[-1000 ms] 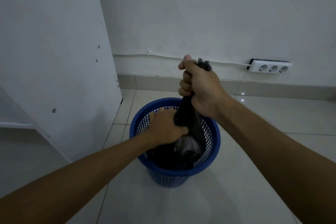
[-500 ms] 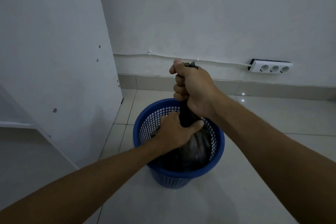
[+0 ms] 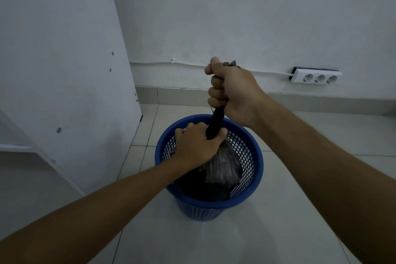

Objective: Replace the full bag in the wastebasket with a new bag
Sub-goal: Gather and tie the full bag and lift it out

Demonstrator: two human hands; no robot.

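Observation:
A blue mesh wastebasket [image 3: 256, 180] stands on the tiled floor in the middle of the head view. Inside it sits a full black bag [image 3: 222, 167] whose top is gathered into a tight twisted neck. My right hand [image 3: 232, 90] grips the upper end of that neck above the basket, a bit of plastic sticking out over my fist. My left hand [image 3: 198, 146] grips the neck lower down, just above the bag's bulging body at rim height. The lower part of the bag is hidden inside the basket.
A white cabinet panel [image 3: 64, 70] rises close on the left. The white wall [image 3: 235, 17] runs behind, with a white power strip [image 3: 317, 76] and its cable low on it at the right. Pale floor tiles [image 3: 300, 231] surround the basket.
The bag's neck has become thinner and tighter between my hands. My left hand has closed higher around it, and the bag's body has bulged out below.

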